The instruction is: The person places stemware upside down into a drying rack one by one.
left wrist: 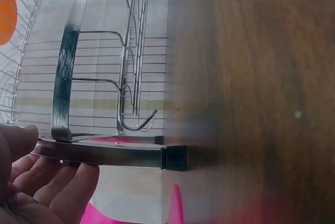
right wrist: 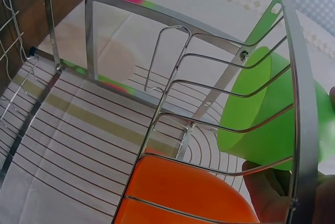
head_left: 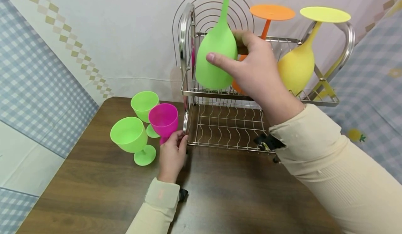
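A two-tier metal dish rack (head_left: 184,42) stands on the table. On the upper tier's left end, my right hand (head_left: 255,66) grips a green goblet (head_left: 216,59) by its bowl, upside down with its base up. In the right wrist view, that goblet's rim (right wrist: 256,85) shows through the wires. My left hand (head_left: 172,157) grips the rack's left front leg (left wrist: 115,155) low down, fingers curled round it. An upside-down orange goblet (head_left: 272,12) stands behind my right hand, partly hidden. To its right leans an upside-down yellow goblet (head_left: 296,64).
Left of the rack, a magenta goblet (head_left: 163,117) stands upright beside my left hand, near two upright green goblets (head_left: 128,132). The lower tier (head_left: 229,129) is bare wire. Below everything lies a brown wooden table (head_left: 226,188); a pale cloth wall (head_left: 132,35) rises behind.
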Demonstrator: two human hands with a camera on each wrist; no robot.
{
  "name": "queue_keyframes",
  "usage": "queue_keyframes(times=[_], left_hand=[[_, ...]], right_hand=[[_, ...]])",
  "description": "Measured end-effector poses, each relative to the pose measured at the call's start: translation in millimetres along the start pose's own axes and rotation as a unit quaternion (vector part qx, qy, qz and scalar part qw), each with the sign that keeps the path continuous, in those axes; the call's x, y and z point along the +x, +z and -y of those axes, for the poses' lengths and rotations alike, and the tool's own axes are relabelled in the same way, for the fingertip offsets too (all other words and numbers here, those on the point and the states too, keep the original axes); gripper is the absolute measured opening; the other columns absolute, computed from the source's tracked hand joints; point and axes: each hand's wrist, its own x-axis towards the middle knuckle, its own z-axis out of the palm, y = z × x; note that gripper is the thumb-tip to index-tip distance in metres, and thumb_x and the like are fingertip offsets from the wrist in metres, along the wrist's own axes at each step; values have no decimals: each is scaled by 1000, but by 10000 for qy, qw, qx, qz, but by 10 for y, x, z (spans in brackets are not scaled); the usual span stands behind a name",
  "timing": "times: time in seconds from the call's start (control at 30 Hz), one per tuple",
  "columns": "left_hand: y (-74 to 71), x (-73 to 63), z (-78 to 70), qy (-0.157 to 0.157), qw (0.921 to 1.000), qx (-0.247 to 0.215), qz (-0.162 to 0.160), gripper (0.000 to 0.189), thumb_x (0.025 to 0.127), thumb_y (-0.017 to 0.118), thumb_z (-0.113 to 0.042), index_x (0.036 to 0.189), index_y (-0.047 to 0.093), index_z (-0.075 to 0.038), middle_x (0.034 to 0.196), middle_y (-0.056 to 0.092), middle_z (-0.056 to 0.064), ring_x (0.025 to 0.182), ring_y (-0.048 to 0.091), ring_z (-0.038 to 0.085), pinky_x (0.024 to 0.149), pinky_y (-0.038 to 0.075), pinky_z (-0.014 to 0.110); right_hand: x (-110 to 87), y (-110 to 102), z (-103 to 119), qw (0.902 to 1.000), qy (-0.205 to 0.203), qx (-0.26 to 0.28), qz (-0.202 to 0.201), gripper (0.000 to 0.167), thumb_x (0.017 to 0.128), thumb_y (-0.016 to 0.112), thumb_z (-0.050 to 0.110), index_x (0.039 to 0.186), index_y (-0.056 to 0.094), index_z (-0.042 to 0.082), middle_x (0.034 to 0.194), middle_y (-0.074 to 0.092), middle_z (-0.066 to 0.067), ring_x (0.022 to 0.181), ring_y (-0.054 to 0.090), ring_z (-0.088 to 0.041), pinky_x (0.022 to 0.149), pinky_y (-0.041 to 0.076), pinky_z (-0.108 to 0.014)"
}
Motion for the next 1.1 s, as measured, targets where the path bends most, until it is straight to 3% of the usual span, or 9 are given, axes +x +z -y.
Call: queue_keyframes(times=[0.6,1.1], left_hand=[[-11,4,-1,-132,9999,-80,61,23,97,68,-16,113,69,1,101,75,17,87,73,29,76,62,43],[5,2,8,41,9999,-96,7,22,97,68,-15,111,70,2,101,75,17,89,74,30,78,63,42]], right_hand=[[112,69,7,9997,84,-210,61,74,85,80,42,145,51,10,132,61,-4,117,57,-14,99,53,-26],[139,100,-3,9966,387,-700,184,79,84,79,50,147,48,14,135,60,0,120,56,-12,100,52,-25]])
